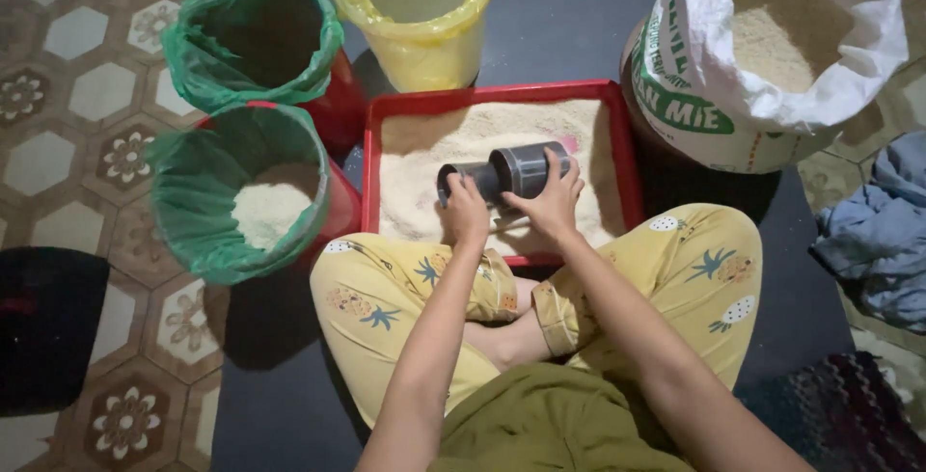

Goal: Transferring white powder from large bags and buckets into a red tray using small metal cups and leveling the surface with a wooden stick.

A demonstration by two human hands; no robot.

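Hands (511, 204) on two grey cups (503, 174)

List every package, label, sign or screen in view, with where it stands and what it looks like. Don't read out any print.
Sack: top right, beside the red tray; big white woven bag, mouth rolled open, pale grain inside.
Label on the sack: front face, curved green band with white lettering.
No signs or screens are in view; the bag-lined buckets carry no labels that show.
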